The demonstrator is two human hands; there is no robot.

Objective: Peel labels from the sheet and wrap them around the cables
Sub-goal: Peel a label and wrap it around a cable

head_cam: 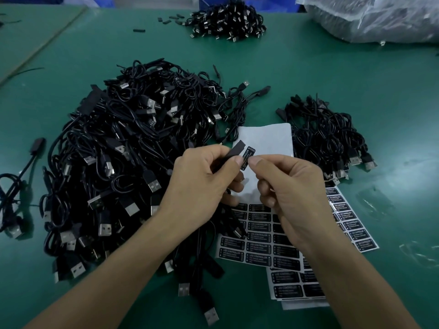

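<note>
My left hand (202,184) grips the flat black controller piece of a cable (234,153) and holds it up over the sheets; the cable's lead hangs down below the hand. A black label (247,157) with white print sits against that piece, and my right hand (287,186) pinches its right edge between thumb and forefinger. Below both hands lies the label sheet (259,243), its upper part white and peeled, its lower rows still full of black labels. More sheets are stacked beneath it.
A big heap of black USB cables (133,162) fills the green table left of my hands. A smaller bundle of cables (330,136) lies to the right. Another pile (228,20) sits at the far edge, beside a clear plastic bag (380,17).
</note>
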